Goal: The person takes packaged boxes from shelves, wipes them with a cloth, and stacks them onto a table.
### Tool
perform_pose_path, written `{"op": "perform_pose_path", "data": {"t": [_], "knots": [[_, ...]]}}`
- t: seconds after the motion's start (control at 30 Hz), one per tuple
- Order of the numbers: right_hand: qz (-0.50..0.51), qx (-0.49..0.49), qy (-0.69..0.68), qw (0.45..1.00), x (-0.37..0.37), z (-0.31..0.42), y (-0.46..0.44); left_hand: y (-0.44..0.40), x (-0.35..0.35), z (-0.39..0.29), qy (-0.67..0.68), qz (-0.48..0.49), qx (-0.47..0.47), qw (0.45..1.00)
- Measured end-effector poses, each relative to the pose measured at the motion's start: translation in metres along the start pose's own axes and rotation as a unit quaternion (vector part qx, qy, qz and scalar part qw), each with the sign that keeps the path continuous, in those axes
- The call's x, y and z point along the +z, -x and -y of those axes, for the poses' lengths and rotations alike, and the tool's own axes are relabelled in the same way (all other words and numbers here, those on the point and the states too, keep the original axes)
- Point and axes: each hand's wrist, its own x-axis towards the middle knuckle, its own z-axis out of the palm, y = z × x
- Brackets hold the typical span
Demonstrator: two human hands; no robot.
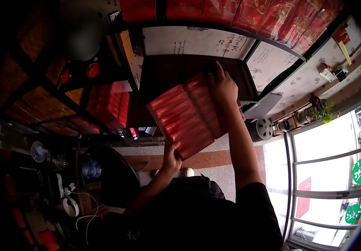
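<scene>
A block of several slim red boxes [184, 115], packed side by side in two rows, is held between my hands at a tilt. My left hand [172, 160] grips its near lower corner, thumb on top. Over its far right edge lies my right hand [224, 88], with some fingers hidden behind the boxes. The block's far side overlaps a dark shelf board [168, 67]; whether it touches the board I cannot tell.
Red gift boxes [220, 10] line the shelf above. More red boxes [109, 104] are stacked on the left. A black chair [117, 175] stands at lower left. Glass doors [327, 167] are on the right, near a potted plant [320, 113].
</scene>
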Motion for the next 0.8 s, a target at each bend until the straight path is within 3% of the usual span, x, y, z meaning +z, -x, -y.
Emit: {"op": "perform_pose_path", "data": {"t": [0.07, 0.37, 0.43, 0.47, 0.53, 0.57, 0.6, 0.67, 0.7, 0.73, 0.8], "knots": [[0.129, 0.117, -0.025, 0.984, -0.006, -0.009, -0.01, -0.002, -0.004, 0.002, 0.003, 0.014, 0.013, 1.0], [0.162, 0.126, -0.176, 0.963, -0.034, -0.075, 0.059, 0.005, 0.003, -0.003, 0.046, 0.012, 0.013, 0.999], [0.19, 0.109, -0.366, 0.904, -0.042, -0.088, 0.077, 0.006, 0.002, -0.006, 0.044, 0.011, 0.009, 0.999], [0.189, 0.109, -0.368, 0.904, -0.047, -0.091, 0.086, 0.006, 0.001, -0.008, 0.041, 0.01, 0.005, 0.999], [0.201, 0.164, -0.63, 0.732, -0.062, -0.09, 0.096, 0.005, -0.002, -0.009, 0.034, 0.013, 0.005, 0.999], [0.185, 0.179, -0.698, 0.668, -0.055, -0.099, 0.103, 0.005, -0.003, -0.009, 0.029, 0.015, 0.004, 0.999], [0.182, 0.18, -0.699, 0.668, -0.043, -0.1, 0.11, 0.007, 0.0, -0.009, 0.027, 0.016, 0.002, 1.0], [-0.084, 0.268, -0.778, 0.562, -0.02, -0.084, 0.121, 0.012, 0.01, -0.008, 0.012, 0.009, 0.007, 1.0], [-0.171, 0.285, -0.757, 0.563, -0.014, -0.07, 0.123, 0.014, 0.013, -0.003, 0.01, 0.008, 0.01, 1.0], [-0.174, 0.283, -0.758, 0.562, -0.011, -0.059, 0.126, 0.016, 0.015, 0.0, 0.008, 0.008, 0.014, 1.0], [-0.277, 0.368, -0.683, 0.567, -0.006, -0.037, 0.138, 0.015, 0.013, 0.008, 0.002, 0.018, 0.01, 1.0]]}}
